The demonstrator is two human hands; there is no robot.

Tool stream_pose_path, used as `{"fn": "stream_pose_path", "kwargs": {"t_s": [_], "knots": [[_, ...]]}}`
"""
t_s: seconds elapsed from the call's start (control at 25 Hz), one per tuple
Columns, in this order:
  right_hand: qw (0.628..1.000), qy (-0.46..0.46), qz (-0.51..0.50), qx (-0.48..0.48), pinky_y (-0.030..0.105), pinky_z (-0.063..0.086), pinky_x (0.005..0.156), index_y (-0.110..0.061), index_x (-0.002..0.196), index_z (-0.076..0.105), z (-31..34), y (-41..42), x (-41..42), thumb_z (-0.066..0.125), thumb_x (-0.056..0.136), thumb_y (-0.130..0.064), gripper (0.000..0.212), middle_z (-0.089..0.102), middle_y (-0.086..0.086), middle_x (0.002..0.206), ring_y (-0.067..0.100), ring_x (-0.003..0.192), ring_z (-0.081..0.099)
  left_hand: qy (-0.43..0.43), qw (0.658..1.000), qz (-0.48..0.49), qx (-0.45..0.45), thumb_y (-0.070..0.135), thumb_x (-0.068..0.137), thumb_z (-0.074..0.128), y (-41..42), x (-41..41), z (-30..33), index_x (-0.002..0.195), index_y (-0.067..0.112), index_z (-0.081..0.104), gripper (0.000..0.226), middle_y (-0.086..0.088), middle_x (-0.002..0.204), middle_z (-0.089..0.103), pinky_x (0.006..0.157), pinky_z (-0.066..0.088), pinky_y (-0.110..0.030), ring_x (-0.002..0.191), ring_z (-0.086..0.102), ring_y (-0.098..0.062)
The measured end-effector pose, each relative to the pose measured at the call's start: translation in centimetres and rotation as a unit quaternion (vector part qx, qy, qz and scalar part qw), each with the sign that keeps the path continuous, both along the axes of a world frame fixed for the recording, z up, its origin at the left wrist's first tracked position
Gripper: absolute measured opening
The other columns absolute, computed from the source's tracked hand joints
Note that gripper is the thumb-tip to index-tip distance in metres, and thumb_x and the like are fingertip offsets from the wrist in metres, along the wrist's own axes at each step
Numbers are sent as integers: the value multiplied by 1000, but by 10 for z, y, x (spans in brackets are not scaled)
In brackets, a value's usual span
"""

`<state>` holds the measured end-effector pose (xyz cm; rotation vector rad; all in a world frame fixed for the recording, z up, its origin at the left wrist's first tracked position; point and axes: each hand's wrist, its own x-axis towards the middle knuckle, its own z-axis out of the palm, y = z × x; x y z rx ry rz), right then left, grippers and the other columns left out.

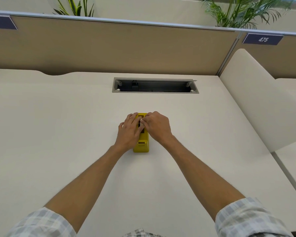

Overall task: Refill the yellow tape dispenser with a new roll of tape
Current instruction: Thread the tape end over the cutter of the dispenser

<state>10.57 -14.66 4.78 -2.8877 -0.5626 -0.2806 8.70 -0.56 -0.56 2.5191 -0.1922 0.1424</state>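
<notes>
- The yellow plastic tape dispenser [141, 142] is a long, narrow block with rounded corners, and it stands on the wide white desk [58, 125]
- Its near end is bare yellow, with a small pale slot on top where the cutter part sits
- Its top, further away, has a dark opening, and most of that opening is hidden under fingers
- Something small and dark sits in the opening, but it is too small and too covered to tell what it is
- A long grey cable slot [155, 85] is cut into the desk behind the dispenser, well apart from it, and it looks dark inside
- A tan divider wall [109, 47] stands along the back edge of the desk
- A dark blue sign with the number 475 [263, 39] hangs on the wall at the right
- Green leafy plants [243, 12] poke up behind the wall
- A white curved side panel [263, 100] stands at the right edge of the desk
- Nothing else lies on the desk near the dispenser
- The left hand [129, 130] lies on the left side of the dispenser with the fingers bent over its top
- The right hand [158, 125] comes in from the right side, and its fingertips pinch together over the dark opening
- Both hands touch the dispenser and meet over its far half
- I cannot tell if the right fingers hold something small
- Both bare arms reach out from pale checked short sleeves [246, 218]
</notes>
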Motion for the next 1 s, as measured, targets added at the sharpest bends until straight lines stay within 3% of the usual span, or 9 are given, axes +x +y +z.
{"fn": "stream_pose_path", "kwargs": {"t_s": [0.28,0.4,0.6,0.8,1.0], "knots": [[996,-42,53,-56,31,52,67,-18,99,73,5,-1,4,50,100,-26,25,71,-1,92,19,85,62,-18,990,7,-143,27,101,47,-7,-1,4,133,23,52,33,4,139,52,105,41,-47,132,42,-16],[991,-69,89,-67,28,43,62,-18,98,73,4,-2,4,53,99,-21,20,71,0,91,19,81,61,7,983,26,-183,25,99,52,-10,-1,4,133,23,54,34,4,140,50,107,41,-46,132,42,-16],[986,-74,122,-88,29,44,64,-12,101,70,1,-2,4,53,97,-13,17,69,4,96,20,84,60,19,980,44,-196,23,98,54,-12,-4,4,138,23,50,40,0,144,48,108,40,-49,134,42,-21],[977,-119,172,-44,28,43,48,-7,81,72,2,-8,1,77,76,-1,10,69,7,75,23,65,63,25,983,56,-175,23,98,54,-12,-3,4,137,24,50,39,0,147,46,108,38,-54,138,39,-24],[980,-96,157,-77,31,44,53,-6,91,68,-1,-5,4,65,86,-3,7,68,9,86,24,77,62,11,988,50,-149,24,98,54,-11,-2,3,135,26,51,38,4,146,48,106,38,-56,140,36,-23]]}}
